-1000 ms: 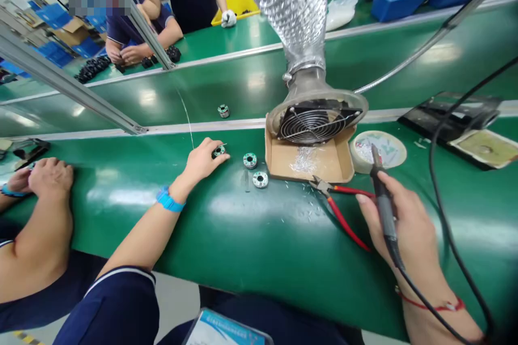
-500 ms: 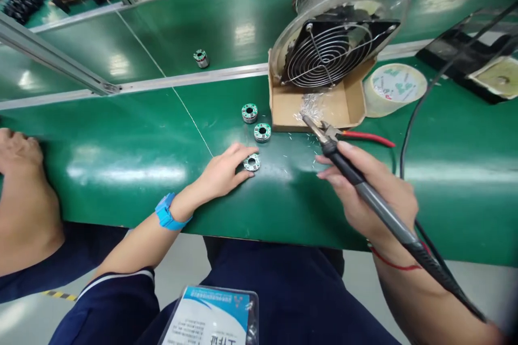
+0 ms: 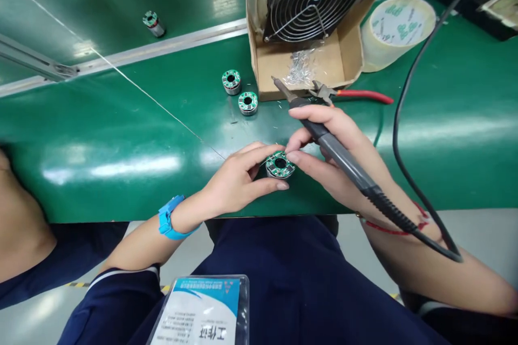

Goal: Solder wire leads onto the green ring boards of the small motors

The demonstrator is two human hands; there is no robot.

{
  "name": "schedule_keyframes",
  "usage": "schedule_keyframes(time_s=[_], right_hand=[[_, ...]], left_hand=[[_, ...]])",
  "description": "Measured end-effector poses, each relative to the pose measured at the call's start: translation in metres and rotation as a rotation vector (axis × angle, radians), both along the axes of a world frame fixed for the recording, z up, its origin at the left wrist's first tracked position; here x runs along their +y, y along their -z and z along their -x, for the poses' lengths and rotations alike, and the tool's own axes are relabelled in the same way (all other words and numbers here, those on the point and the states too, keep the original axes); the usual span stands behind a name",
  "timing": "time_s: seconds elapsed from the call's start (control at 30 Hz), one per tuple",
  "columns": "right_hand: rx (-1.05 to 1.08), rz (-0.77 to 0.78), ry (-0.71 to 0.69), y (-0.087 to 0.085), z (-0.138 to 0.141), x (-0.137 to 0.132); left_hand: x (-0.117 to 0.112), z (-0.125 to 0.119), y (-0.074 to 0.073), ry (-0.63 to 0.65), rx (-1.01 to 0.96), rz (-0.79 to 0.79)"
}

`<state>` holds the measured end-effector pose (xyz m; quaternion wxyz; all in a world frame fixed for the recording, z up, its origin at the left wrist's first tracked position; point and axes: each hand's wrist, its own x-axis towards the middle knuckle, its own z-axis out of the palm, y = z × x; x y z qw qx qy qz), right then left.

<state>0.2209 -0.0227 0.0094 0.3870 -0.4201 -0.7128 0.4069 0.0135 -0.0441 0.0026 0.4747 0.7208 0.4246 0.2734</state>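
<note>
My left hand (image 3: 230,183) has its fingers and thumb around a small round metal part with a green ring-shaped circuit board on top (image 3: 278,174), standing on the green bench. A thin pale wire (image 3: 162,105) runs from the upper left down to this hand. In my right hand (image 3: 334,175) is a soldering iron (image 3: 348,164), its tip pointing up and left, away from the part. The right thumb and a fingertip come together at the board's right edge; whether they pinch something tiny there cannot be made out.
Two similar round parts (image 3: 248,103) stand beyond my hands; another (image 3: 154,23) is farther back. A cardboard tray (image 3: 271,73) with metal clippings sits before a fan (image 3: 313,2). Red-handled cutters (image 3: 364,95), a tape roll (image 3: 370,43) and a black cable (image 3: 399,135) lie rightward. A co-worker's arm (image 3: 22,215) rests left.
My left hand has shifted right with the round part. My right hand has come in left to the part's edge, still holding the soldering iron. The view has tilted down.
</note>
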Motion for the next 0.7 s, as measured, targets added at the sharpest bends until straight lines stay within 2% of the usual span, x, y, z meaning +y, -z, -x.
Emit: schedule_keyframes(time_s=[0.2,0.37,0.53,0.7], right_hand=[[-0.024,0.088,-0.069,-0.004,-0.005,0.005],[-0.061,0.104,-0.061,-0.007,-0.002,0.006],[0.032,0.137,-0.052,-0.008,0.005,0.001],[0.058,0.054,-0.102,-0.001,0.002,0.0]], left_hand=[[-0.002,0.0,0.004,0.05,-0.021,-0.083],[-0.001,-0.002,0.004,0.037,0.003,-0.128],[-0.003,-0.004,0.004,-0.004,0.017,-0.149],[-0.003,-0.004,0.005,0.011,0.018,-0.16]])
